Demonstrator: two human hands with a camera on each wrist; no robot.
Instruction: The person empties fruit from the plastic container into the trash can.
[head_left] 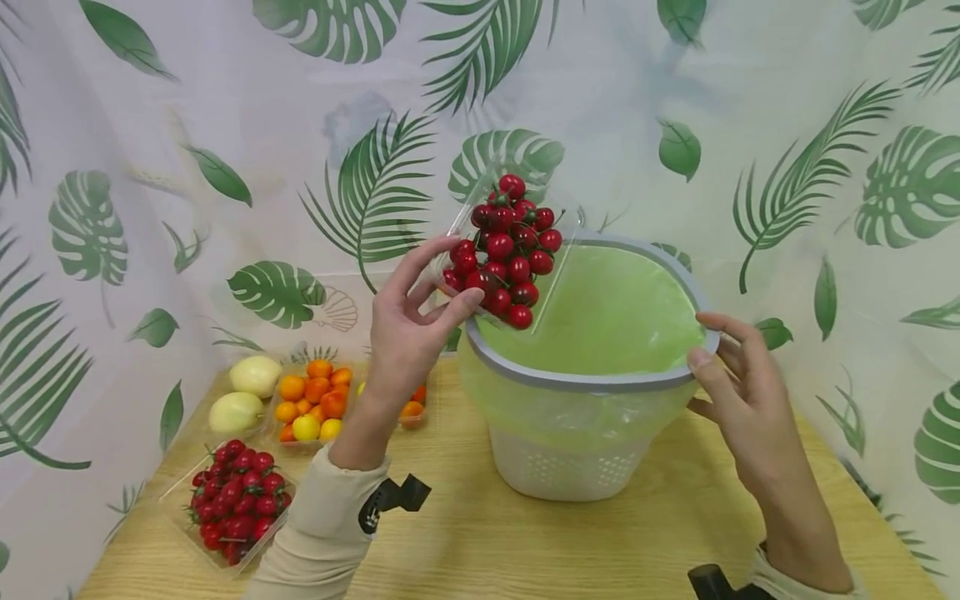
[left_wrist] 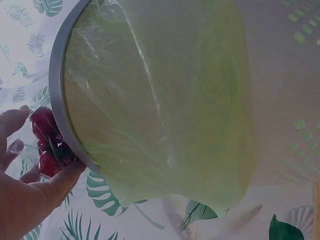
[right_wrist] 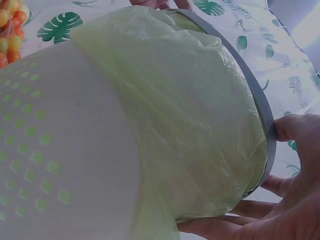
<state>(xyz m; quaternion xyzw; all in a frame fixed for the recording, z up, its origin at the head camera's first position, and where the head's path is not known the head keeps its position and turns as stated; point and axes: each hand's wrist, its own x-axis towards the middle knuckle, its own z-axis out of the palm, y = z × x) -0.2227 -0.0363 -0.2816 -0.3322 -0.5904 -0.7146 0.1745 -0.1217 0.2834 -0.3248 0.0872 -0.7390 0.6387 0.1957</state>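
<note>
My left hand (head_left: 412, 312) grips the near left end of a clear plastic tray (head_left: 552, 287) full of dark red cherries (head_left: 501, 247). The tray is tilted beside and over the left rim of a white perforated trash bin (head_left: 566, 475). A thin green bag (head_left: 622, 308) lines the bin and folds down over its outside, under a grey rim ring (head_left: 585, 383). On the right side, my right hand (head_left: 750, 400) holds the rim between thumb and fingers. In the left wrist view, cherries (left_wrist: 44, 125) show between the thumb and fingers, just outside the ring.
At the table's left lie another clear tray of red cherry tomatoes (head_left: 238, 500), two pale yellow melons (head_left: 255, 377) and a tray of orange and yellow fruit (head_left: 315, 400). My left forearm partly hides a further fruit tray (head_left: 412, 412). Leaf-print sheeting (head_left: 637, 108) hangs behind the wooden table (head_left: 450, 533).
</note>
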